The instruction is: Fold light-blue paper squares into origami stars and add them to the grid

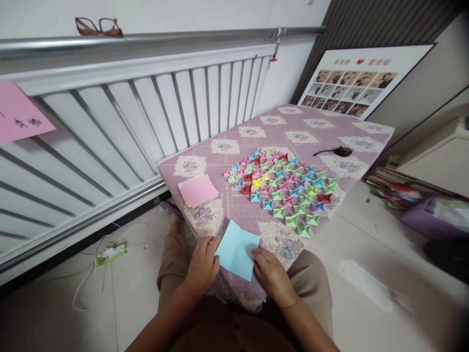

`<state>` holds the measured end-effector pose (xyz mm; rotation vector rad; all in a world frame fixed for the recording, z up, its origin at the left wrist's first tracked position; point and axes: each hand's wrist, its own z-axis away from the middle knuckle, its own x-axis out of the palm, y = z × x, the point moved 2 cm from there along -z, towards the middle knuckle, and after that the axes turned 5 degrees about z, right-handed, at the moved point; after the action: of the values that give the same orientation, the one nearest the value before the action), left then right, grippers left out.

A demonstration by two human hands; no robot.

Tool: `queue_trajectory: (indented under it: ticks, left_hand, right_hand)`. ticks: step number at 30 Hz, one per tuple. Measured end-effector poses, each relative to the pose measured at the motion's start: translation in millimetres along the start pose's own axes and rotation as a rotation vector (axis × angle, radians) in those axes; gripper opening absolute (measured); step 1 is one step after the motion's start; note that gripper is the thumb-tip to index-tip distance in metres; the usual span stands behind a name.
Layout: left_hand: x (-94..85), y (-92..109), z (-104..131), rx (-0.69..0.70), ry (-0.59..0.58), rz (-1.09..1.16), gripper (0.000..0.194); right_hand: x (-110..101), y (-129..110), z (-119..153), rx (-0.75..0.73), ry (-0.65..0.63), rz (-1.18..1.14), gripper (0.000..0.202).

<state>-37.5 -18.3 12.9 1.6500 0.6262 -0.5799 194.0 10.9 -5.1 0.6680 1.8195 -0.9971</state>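
A light blue sheet of paper [245, 252] with a crease down its middle lies at the near edge of the table, its two halves partly raised. My left hand [202, 262] grips its left edge, thumb at the paper's side. At the right edge, my right hand [271, 275] pinches the sheet between thumb and fingers. Beyond it stand rows of small folded paper pieces [277, 194] in green, pink, blue, red and yellow. To the left lies a stack of pink paper [199, 189].
A floral cloth covers the table [252, 215]. A black object with a cord [343, 151] sits at its far right. A white radiator [146, 107] runs along the left, with glasses [98, 28] on the pipe above. A power strip [112, 252] lies on the floor.
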Motion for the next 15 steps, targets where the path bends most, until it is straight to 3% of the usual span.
queue_trajectory:
  ticks: [2,5,9,15]
  left_hand:
    - [1.0,9,-1,0.120,-0.066,-0.033,0.048]
    - [6.8,15,-3,0.164,-0.168,-0.012,0.043]
    - [14.9,8,-6,0.063,-0.222,0.005,0.040]
    - [15.5,-8,-12,-0.063,-0.188,-0.029,0.038]
  right_hand:
    - [0,-1,1,-0.010,0.018,-0.004,0.022]
    - [-2,-2,2,-0.021,0.037,-0.012,0.021]
    - [-3,-2,4,-0.008,0.030,0.010,0.020]
    - [0,-4,8,-0.026,0.044,0.048,0.020]
